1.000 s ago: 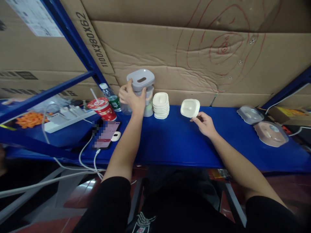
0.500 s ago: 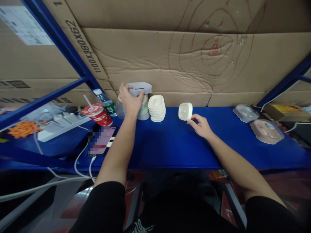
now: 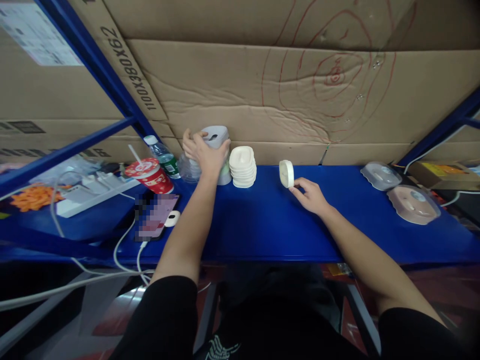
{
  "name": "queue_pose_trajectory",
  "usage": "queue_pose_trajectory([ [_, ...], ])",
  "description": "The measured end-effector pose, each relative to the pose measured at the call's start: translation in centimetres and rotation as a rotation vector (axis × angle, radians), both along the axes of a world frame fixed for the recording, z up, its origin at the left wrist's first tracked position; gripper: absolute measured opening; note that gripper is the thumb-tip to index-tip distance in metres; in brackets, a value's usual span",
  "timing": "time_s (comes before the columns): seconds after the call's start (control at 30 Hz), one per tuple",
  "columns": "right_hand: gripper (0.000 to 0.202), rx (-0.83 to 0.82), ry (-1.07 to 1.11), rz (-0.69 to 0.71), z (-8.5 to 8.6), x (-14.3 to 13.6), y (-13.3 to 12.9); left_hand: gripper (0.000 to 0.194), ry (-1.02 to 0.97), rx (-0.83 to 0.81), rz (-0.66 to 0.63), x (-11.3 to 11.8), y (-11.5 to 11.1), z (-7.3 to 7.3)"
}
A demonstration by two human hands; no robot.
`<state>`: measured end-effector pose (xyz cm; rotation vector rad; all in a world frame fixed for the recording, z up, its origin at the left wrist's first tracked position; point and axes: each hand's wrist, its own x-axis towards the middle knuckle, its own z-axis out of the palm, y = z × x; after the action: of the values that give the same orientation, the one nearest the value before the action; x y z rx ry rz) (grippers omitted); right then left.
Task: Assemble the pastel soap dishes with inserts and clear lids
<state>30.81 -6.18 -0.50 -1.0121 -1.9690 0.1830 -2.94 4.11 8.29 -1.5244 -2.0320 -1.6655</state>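
Observation:
My left hand (image 3: pixel 210 156) is wrapped over a grey-white slotted piece (image 3: pixel 217 135) at the back of the blue table, left of centre. Under and behind it stand other pale pieces, partly hidden by the hand. Just to the right is a stack of several cream square pieces (image 3: pixel 243 167). Farther right, my right hand (image 3: pixel 309 195) pinches the lower edge of a single cream piece (image 3: pixel 286 174), which is upright and turned nearly edge-on to the view.
On the left are a red cup (image 3: pixel 152 175), a water bottle (image 3: pixel 163 156), a phone (image 3: pixel 157 217) with cables, and a power strip (image 3: pixel 97 192). Two clear-covered packages (image 3: pixel 412 204) lie at the right. Cardboard (image 3: pixel 232 75) stands behind the blue table (image 3: pixel 262 225).
The slotted piece under my left hand has turned and shifted slightly left. The cream piece in my right hand has rotated from facing the view to nearly edge-on.

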Motion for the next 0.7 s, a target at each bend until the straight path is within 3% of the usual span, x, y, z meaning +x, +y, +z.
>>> queue_pose_trajectory([
  [0.23,0.036,0.079,-0.167,-0.066,0.1,0.4,-0.3,0.104,0.057,0.002,-0.091,-1.5,0.2,-1.7],
  [0.37,0.03,0.15,-0.315,-0.181,0.8,0.6,0.3,0.109,0.08,0.072,-0.142,-2.4,-0.7,-3.4],
  [0.5,0.028,0.151,-0.564,-0.189,3.4,-1.1,2.2,0.098,0.084,0.127,-0.157,-2.4,-1.8,-5.1],
  [0.7,0.034,0.191,-0.893,-0.097,8.3,-7.3,5.9,0.091,0.035,0.135,-0.168,-1.7,-2.3,-5.9],
])
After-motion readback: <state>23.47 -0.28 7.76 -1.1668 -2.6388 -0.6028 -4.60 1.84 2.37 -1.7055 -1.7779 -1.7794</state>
